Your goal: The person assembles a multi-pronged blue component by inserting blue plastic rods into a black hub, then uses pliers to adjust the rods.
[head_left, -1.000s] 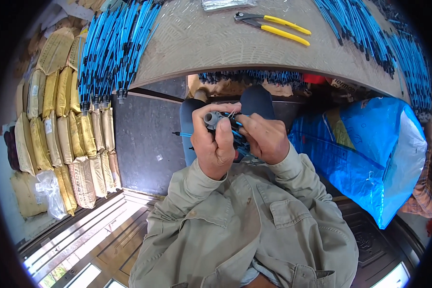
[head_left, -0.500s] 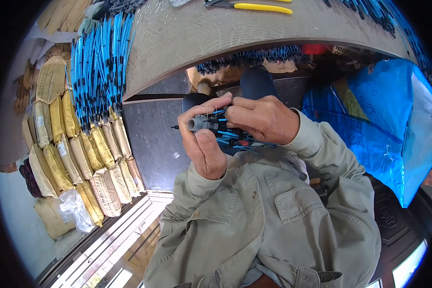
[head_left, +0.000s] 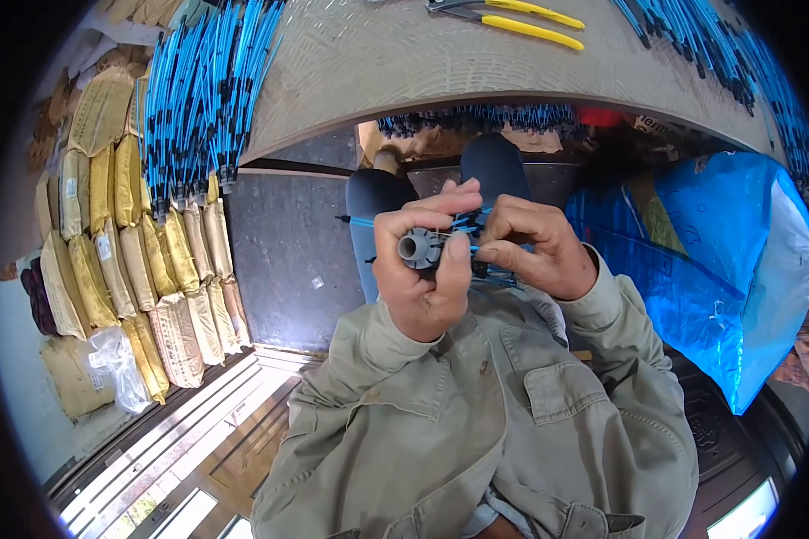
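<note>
In front of my lap, my left hand (head_left: 415, 292) is closed around a grey, hollow, slotted cylindrical fitting (head_left: 415, 249), its round opening facing up toward me. Thin blue cables with black ends (head_left: 361, 221) stick out beside and behind that hand. Close by on the right, my right hand (head_left: 541, 244) pinches at a thin blue cable (head_left: 475, 249) running from the fitting. Its fingertips partly hide what lies between them. More blue and black strands show between and below the two hands.
Yellow-handled pliers (head_left: 532, 25) lie on the grey worktop (head_left: 377, 63) ahead. Bundles of blue cables (head_left: 208, 99) hang at its left, with more (head_left: 692, 45) at far right. Stacked brown and yellow packets (head_left: 121, 251) stand left; a blue plastic sack (head_left: 692, 242) sits right.
Both hands have shifted right in the picture. The grey fitting has turned, showing its slotted end instead of a ribbed one. My right hand has dropped lower on the cables.
</note>
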The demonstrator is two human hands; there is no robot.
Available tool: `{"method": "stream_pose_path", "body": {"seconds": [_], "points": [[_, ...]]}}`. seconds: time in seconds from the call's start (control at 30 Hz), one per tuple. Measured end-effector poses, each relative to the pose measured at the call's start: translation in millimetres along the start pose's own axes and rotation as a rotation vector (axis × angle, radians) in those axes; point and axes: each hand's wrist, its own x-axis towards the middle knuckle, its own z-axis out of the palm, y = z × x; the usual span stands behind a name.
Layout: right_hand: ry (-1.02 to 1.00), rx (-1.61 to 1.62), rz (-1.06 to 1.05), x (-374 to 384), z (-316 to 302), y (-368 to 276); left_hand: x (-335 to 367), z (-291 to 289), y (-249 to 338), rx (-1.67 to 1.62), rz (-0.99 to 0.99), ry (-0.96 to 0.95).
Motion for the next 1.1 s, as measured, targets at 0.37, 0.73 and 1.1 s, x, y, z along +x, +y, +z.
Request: {"method": "stream_pose_path", "body": {"seconds": [0.37, 0.73, 1.1], "points": [[0.215, 0.385, 0.294, 15, -20, -1, -6, -39, 13, -0.065, 0.011, 0.099], [0.371, -1.321, -0.201, 129, -120, 50, -15, -110, 39, 0.428, -0.02, 0.031], [0.023, -0.414, -0.038, 81, -24, -6, -11, -122, 27, 0.233, -0.129, -0.08]]}}
